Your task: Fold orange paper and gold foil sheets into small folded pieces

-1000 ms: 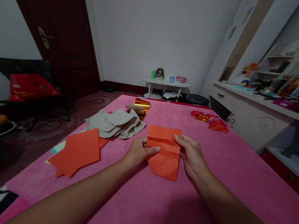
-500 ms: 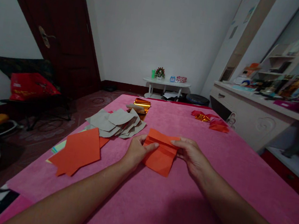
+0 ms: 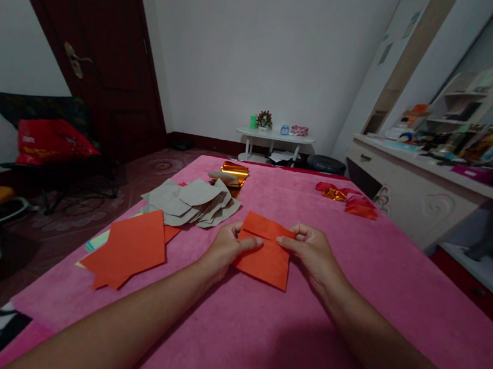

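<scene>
Between my hands is a creased sheet of orange paper [image 3: 266, 263], with a fold running across its upper part. My left hand [image 3: 232, 245] pinches its left edge, thumb on top near the fold and fingers behind. On the right edge my right hand [image 3: 308, 247] grips it, thumb pressed on the fold line and the other fingers mostly behind the paper. To the left lies a stack of orange paper sheets [image 3: 131, 245] with pale coloured sheets under it. Beyond that stack are several overlapping grey paper pieces [image 3: 186, 198].
Everything rests on a pink cloth [image 3: 227, 338]. A shiny gold roll [image 3: 235, 172] lies at its far left, and red and orange folded pieces [image 3: 352, 202] lie far right. A white dresser [image 3: 421, 188] stands along the right side, a chair with a red bag [image 3: 56, 142] at left.
My right thumb has moved left and down along the fold. The upper flap now lies flatter, and the paper's lower right corner has shifted slightly right.
</scene>
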### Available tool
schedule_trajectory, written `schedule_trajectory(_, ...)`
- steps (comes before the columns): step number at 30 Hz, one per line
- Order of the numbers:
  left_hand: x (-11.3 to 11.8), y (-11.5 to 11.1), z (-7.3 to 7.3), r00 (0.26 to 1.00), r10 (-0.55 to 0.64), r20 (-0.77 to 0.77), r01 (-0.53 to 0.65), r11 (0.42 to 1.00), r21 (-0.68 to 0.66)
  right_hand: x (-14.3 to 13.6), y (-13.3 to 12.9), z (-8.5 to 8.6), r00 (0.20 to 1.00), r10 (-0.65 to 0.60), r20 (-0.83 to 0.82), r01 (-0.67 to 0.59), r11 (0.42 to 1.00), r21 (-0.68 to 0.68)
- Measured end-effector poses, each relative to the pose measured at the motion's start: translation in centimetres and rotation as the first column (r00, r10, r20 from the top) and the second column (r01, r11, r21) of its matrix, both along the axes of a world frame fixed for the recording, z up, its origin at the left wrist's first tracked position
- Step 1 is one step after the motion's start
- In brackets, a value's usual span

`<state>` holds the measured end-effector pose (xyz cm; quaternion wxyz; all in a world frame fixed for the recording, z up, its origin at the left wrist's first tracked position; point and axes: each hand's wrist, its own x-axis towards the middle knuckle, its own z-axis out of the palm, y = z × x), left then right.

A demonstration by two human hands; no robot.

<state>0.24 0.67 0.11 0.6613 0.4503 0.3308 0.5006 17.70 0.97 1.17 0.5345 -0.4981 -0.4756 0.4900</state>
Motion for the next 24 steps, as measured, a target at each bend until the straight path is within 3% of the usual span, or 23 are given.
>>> schedule_trajectory(5, -0.2, 0.3, 0.0, 0.998, 0.057, -0.028, -0.054, 0.993, 0.108, 0.2, 0.4, -0.2, 0.989, -0.053, 0.138, 0.035, 0.991, 0.132)
schedule_trajectory(9, -0.3, 0.8, -0.3, 0.982, 0.177, -0.067, -0.162, 0.97, 0.178, 0.2, 0.4, -0.2, 0.996, -0.052, 0.076, 0.037, 0.982, 0.186)
schedule_trajectory(15, -0.4, 0.8, -0.2, 0.977, 0.201, -0.076, -0.188, 0.971, 0.15, 0.4, 0.6, -0.4, 0.996, 0.019, 0.086, -0.036, 0.979, 0.201)
schedule_trajectory(19, -0.7, 1.3, -0.6, 0.949, 0.248, -0.192, -0.227, 0.966, 0.124, 0.8, 0.8, -0.6, 0.994, -0.055, 0.09, 0.037, 0.982, 0.187)
schedule_trajectory(24, -1.4, 2.8, -1.7, 0.906, 0.277, -0.32, -0.229, 0.957, 0.178, 1.6, 1.6, -1.7, 0.966, -0.101, 0.239, 0.059, 0.983, 0.175)
